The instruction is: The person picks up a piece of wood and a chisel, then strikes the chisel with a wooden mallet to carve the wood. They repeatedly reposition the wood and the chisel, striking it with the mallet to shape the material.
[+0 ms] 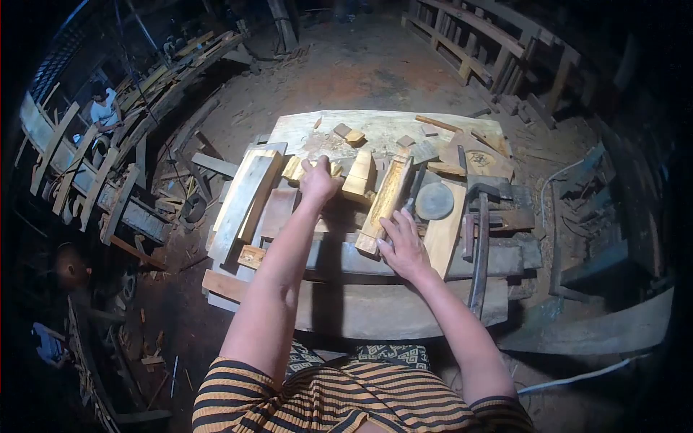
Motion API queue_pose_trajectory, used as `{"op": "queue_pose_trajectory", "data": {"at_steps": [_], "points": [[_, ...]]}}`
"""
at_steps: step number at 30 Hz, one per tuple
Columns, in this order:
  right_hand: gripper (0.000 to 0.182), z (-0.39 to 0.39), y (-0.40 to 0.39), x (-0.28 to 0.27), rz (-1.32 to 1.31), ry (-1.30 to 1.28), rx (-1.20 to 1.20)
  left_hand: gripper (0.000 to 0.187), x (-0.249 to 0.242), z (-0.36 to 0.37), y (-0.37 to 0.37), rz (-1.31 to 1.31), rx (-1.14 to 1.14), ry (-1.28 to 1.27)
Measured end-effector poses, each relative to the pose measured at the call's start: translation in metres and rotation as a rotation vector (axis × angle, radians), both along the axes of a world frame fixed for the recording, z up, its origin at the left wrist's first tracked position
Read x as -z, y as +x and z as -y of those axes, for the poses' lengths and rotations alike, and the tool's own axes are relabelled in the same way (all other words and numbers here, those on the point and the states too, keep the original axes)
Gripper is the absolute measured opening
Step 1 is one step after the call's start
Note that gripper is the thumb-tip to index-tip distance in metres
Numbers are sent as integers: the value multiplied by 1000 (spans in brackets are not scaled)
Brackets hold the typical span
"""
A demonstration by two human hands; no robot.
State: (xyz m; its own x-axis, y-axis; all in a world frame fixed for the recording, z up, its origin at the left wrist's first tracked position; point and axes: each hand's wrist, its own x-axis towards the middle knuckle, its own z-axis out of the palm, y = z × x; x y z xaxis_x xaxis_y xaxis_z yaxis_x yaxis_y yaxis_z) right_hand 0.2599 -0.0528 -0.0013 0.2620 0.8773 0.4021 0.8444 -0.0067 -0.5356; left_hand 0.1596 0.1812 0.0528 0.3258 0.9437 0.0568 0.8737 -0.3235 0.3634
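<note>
My left hand (320, 179) is closed over a carved yellow wood piece (293, 169) near the middle of the workbench (325, 299). To its right, a pale tapered block (359, 173) stands on the bench. My right hand (404, 244) has its fingers spread and touches the lower right side of a long hollowed wood piece (390, 195), which lies at a slant. Just right of that piece are a dark narrow tool (416, 186) and a round grey disc (434, 200), the disc partly over a light board (442, 242).
Long planks (249, 195) lie at the bench's left. A metal bar clamp (480, 252) and a wooden-handled tool (468, 238) lie at the right. Small offcuts (354, 137) sit farther back. A person (105, 108) is at the far left, and timber racks (469, 50) stand at the back right.
</note>
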Motion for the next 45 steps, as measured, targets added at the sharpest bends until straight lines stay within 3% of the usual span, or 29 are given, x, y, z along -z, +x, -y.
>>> {"op": "queue_pose_trajectory", "data": {"at_steps": [3, 4, 5, 7, 10, 13, 16, 17, 19, 23, 26, 29, 30, 33, 36, 39, 45], "points": [[46, 1, 1, 1, 12, -20, 5, 64, 0, -9, -18, 182, -1, -5], [45, 0, 1, 2, 20, -18, 6, 62, -22, -6, -25, 371, 34, -58], [45, -1, 0, 3, 16, -30, 11, 60, -44, -2, -33, 561, -40, -368], [45, -1, 1, 4, 2, -37, 9, 53, -55, -10, -55, 920, 69, -469], [46, 0, 0, 9, 14, -33, 1, 45, -101, 23, -94, 1043, 346, -593], [46, -1, 0, 9, 50, -24, 5, 40, -119, 67, -131, 801, 444, -372], [46, -3, 1, 13, 84, 15, -4, 43, -116, 118, -161, 699, 503, -423], [46, -3, 2, 14, 89, 21, -11, 44, -89, 112, -175, 549, 691, -149], [45, -1, 1, 13, 101, 3, -9, 46, -84, 154, -185, 453, 653, -99], [44, -4, 1, 19, 146, 60, -10, 48, -46, 186, -205, 232, 609, -172], [44, -5, 1, 14, 150, 37, -10, 49, -27, 192, -213, 109, 727, -163], [44, -6, -3, 17, 164, -4, 6, 78, -15, 187, -216, 83, 823, -192], [45, -6, -4, 18, 179, -14, 27, 78, -12, 187, -218, 92, 819, -191], [47, -6, -1, 20, 159, -83, 82, 97, -10, 189, -219, 33, 753, -64], [47, -4, -6, 9, 127, -116, 116, 101, -3, 208, -221, 29, 423, -30], [52, -5, -12, -1, 99, -191, 186, 105, 21, 219, -226, 169, 247, -68], [70, -17, -22, -37, -84, -437, 231, 91, 45, 216, -236, 235, 189, 24]]}}
